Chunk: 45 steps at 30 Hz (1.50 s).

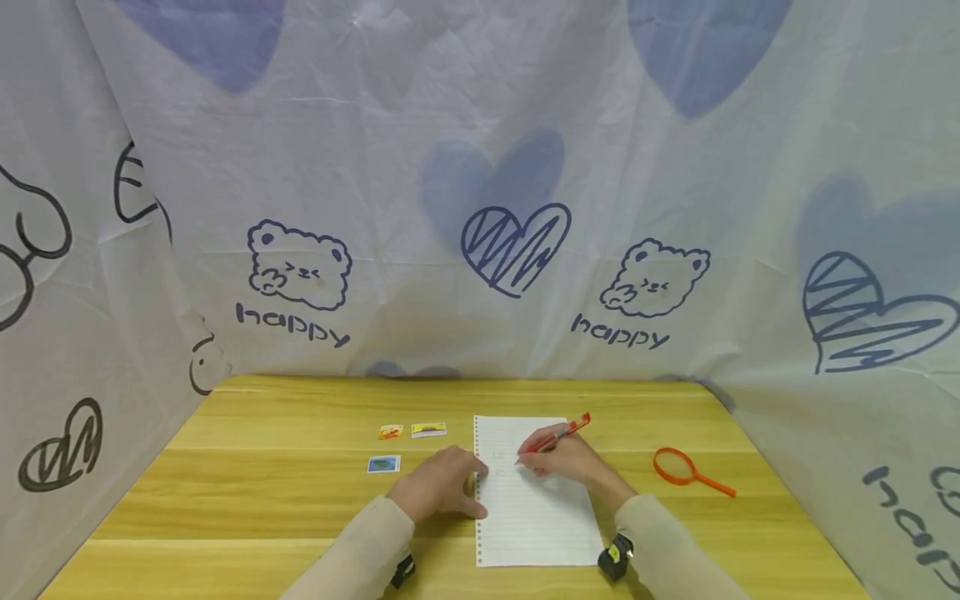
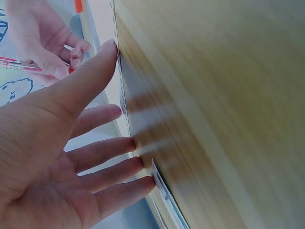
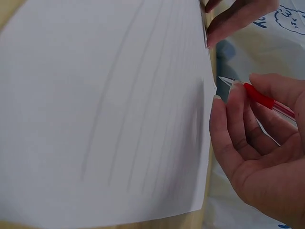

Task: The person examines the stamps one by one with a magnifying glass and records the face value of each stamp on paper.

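A sheet of lined, hole-punched paper (image 1: 536,533) lies on the wooden table. My right hand (image 1: 564,457) pinches a red gel pen (image 1: 576,423) over its upper half, the tip close to the page. Faint handwritten marks (image 1: 498,457), in two short rows, stand left of the pen tip. My left hand (image 1: 441,485) rests at the sheet's left edge, thumb and fingertips on the margin. In the left wrist view, the fingers (image 2: 107,153) of that hand are spread and fairly straight. The pen's metal tip (image 3: 226,80) shows beyond the right fingertips in the right wrist view.
Small stamp-like picture cards lie left of the paper: a blue one (image 1: 384,464), an orange one (image 1: 391,432) and a yellow one (image 1: 429,430). An orange magnifying glass (image 1: 716,486) lies to the right. Printed cloth (image 1: 405,325) hangs behind the table (image 1: 247,492).
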Motion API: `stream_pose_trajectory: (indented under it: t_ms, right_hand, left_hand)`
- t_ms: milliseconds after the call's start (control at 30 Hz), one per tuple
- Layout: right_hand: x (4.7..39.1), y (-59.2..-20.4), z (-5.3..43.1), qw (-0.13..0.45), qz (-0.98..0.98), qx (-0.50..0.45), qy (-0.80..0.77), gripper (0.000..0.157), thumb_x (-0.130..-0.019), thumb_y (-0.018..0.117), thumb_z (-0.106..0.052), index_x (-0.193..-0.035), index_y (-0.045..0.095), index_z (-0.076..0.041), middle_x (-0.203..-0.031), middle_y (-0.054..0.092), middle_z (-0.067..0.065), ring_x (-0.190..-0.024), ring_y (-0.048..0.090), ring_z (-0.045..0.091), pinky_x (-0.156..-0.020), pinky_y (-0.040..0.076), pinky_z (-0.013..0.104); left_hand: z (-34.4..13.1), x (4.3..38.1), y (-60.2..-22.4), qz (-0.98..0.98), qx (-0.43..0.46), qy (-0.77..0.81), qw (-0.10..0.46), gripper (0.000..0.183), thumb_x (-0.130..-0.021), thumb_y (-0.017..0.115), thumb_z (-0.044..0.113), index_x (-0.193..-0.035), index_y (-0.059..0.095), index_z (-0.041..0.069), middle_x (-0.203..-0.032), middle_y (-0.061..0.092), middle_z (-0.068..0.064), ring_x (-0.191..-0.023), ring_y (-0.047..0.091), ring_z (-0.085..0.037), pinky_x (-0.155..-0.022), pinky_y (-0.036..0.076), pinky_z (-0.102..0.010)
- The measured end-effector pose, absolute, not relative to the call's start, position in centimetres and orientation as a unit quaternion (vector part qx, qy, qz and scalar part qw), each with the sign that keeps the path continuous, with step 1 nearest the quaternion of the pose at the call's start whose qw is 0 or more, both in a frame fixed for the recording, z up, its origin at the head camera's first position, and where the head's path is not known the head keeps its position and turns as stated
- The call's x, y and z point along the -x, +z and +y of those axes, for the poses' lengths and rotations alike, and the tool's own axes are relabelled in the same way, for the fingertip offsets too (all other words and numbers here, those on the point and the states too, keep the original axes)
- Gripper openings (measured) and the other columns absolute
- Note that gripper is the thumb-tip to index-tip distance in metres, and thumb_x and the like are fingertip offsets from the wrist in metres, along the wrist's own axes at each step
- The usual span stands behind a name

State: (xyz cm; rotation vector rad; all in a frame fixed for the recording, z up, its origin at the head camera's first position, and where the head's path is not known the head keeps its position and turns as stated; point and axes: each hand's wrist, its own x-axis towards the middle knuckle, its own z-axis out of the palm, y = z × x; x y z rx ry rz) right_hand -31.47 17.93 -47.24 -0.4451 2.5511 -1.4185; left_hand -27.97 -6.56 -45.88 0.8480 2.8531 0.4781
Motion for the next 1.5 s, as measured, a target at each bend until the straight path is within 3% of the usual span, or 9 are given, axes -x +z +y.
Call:
stream_pose_trajectory:
  t_ms: [367,733,1300,1500]
  right_hand:
    - [31.4,-48.1,17.5,0.087,0.87,0.121,-0.471,0.014,-0.091,0.077,-0.015,-0.1,0.078,-0.003,-0.086,0.078,0.006,-0.07,0.067,0.01,-0.066,0.06,0.028]
    - [31.2,-48.2,17.2,0.076,0.877,0.096,-0.464,0.011,-0.09,0.077,-0.012,-0.097,0.078,-0.003,-0.083,0.078,0.005,-0.069,0.066,0.009,-0.066,0.06,0.027]
    - [31.2,-47.8,17.2,0.069,0.887,0.057,-0.454,0.012,-0.09,0.078,-0.017,-0.093,0.078,-0.006,-0.072,0.072,0.0,-0.066,0.063,0.01,-0.063,0.056,0.025]
    - [30.9,-47.6,17.1,0.069,0.892,0.059,-0.443,0.01,-0.089,0.078,-0.017,-0.091,0.078,-0.007,-0.071,0.071,-0.001,-0.066,0.062,0.011,-0.063,0.053,0.025]
  left_hand:
    - [-6.6,28.1,-46.1,0.942,-0.288,0.161,0.06,0.061,-0.076,0.092,0.035,-0.125,0.072,0.006,-0.118,0.075,-0.009,-0.095,0.064,-0.013,-0.096,0.057,-0.035]
    - [-6.6,27.8,-45.9,0.941,-0.286,0.169,0.059,0.061,-0.076,0.092,0.034,-0.125,0.072,0.005,-0.118,0.075,-0.01,-0.099,0.064,-0.018,-0.099,0.056,-0.039]
    - [-6.6,27.8,-45.9,0.939,-0.291,0.172,0.055,0.062,-0.075,0.092,0.035,-0.125,0.072,0.005,-0.114,0.075,-0.009,-0.091,0.061,-0.012,-0.093,0.057,-0.035]
    - [-6.6,27.7,-45.8,0.94,-0.286,0.176,0.056,0.061,-0.075,0.092,0.034,-0.125,0.072,0.005,-0.117,0.075,-0.01,-0.098,0.064,-0.018,-0.098,0.056,-0.039]
